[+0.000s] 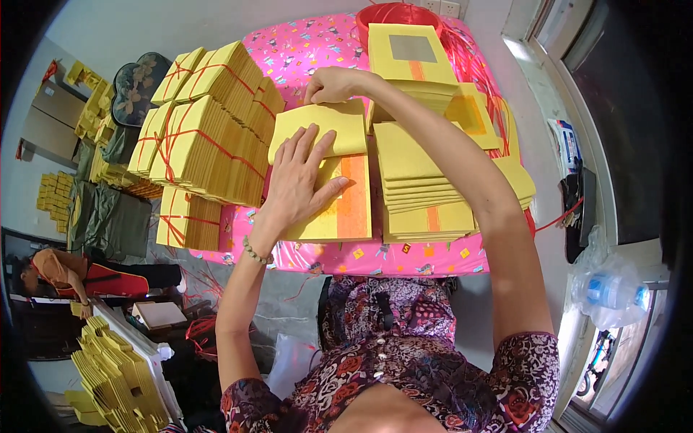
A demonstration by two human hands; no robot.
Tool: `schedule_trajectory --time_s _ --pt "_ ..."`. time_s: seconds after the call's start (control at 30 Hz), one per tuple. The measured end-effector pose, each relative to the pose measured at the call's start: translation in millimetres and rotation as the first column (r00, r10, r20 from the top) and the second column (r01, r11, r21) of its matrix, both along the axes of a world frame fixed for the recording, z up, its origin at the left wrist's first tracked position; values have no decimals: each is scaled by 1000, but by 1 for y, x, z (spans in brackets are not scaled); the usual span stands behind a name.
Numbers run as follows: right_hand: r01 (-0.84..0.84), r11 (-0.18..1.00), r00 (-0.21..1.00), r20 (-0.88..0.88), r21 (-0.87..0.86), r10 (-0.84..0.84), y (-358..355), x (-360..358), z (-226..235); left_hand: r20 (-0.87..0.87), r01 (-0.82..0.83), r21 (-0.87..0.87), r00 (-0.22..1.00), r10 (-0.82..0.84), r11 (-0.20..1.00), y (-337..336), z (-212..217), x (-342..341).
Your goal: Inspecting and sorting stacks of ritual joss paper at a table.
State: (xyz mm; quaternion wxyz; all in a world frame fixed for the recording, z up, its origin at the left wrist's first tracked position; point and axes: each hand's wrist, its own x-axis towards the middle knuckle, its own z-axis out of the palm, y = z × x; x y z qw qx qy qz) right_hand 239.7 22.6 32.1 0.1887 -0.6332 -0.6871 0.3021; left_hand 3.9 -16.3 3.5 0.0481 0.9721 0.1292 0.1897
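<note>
My left hand [299, 177] lies flat on the yellow sheet stack [339, 209], right hand [328, 85] pinching the top sheet's [321, 126] far edge, w/ tied bundles [206, 137] just beside.

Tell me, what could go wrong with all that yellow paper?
The right hand is folding over a yellow sheet while the left hand presses it flat; it might crease crooked or slip. The loose stack beside it looks uneven, near the table edge, so sheets could slide off.
</note>
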Motion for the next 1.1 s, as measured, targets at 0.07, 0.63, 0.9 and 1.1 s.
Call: schedule_trajectory --time_s 0.07,0.63,0.9,1.1 --pt "-2 1000 1000 1 4 2 -1 1 -1 3 -1 2 1000 1 1000 -1 1 0" --pt "-13 1000 1000 -14 -3 13 4 5 -10 -35 3 -64 999 -5 998 -4 -3 -1" --pt "0 995 996 89 99 -9 -4 1 -10 -42 -8 -78 999 5 997 -6 -7 -1" --pt "55 701 922 233 711 -308 -60 -32 -10 -39 -12 -83 999 9 996 -4 -10 -6"
